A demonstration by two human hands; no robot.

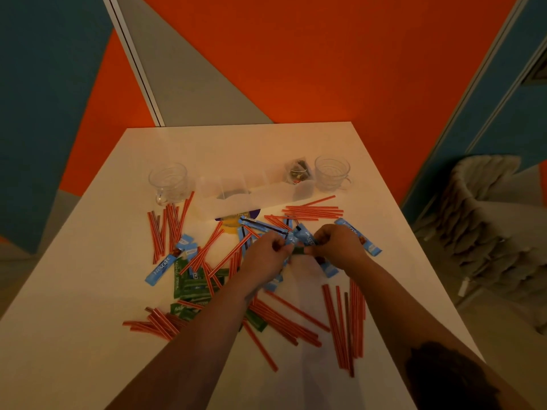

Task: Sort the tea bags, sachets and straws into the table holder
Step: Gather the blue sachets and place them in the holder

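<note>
Red straws, blue Nescafe sachets and green sachets lie scattered over the white table. A clear plastic table holder stands at the back, with a tea bag in its right compartment. In the middle, my left hand and my right hand meet. Together they grip a small bunch of blue sachets with a green sachet end showing between them.
Two clear glass mugs flank the holder, one on the left and one on the right. A purple and yellow packet lies under the holder's front. A wicker basket stands on the floor to the right.
</note>
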